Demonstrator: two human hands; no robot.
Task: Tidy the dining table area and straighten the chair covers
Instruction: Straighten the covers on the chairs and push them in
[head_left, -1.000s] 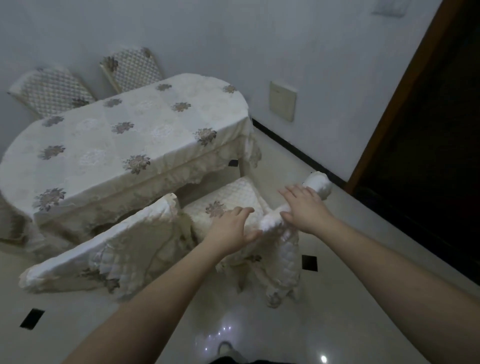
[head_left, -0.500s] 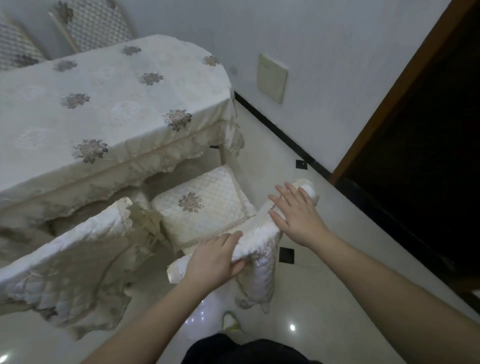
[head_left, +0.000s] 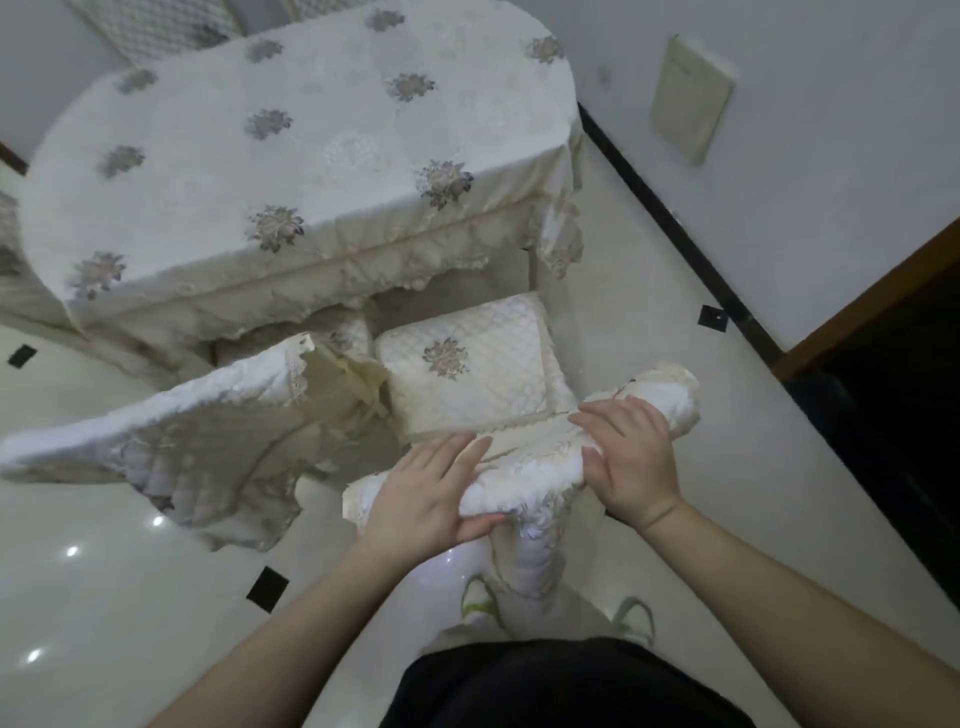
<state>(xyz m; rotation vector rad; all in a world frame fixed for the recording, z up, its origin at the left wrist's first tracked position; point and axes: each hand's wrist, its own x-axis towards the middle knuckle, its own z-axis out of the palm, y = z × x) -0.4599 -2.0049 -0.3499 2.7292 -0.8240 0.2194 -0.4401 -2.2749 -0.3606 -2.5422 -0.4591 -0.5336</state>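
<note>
A cream quilted chair cover (head_left: 535, 475) runs along the top of the nearest chair's backrest, bunched in the middle. My left hand (head_left: 426, 496) grips its left part, fingers over the top and thumb underneath. My right hand (head_left: 631, 457) holds the right part, fingers laid over the top and thumb on the near side. Beyond the backrest lies the chair's quilted seat cushion (head_left: 467, 364) with a flower motif. The dining table (head_left: 291, 156) under a flowered cream tablecloth stands behind it.
A second covered chair (head_left: 171, 426) stands to the left, its cover rumpled. Another chair back (head_left: 156, 26) shows beyond the table. The wall carries a beige panel (head_left: 688, 96), with a dark doorway (head_left: 893, 395) at right. My shoes (head_left: 478, 597) stand on the glossy tiled floor.
The view has tilted downward and moved closer to the chair. Both hands have settled lower on the backrest cover, the left thumb now wrapped under it.
</note>
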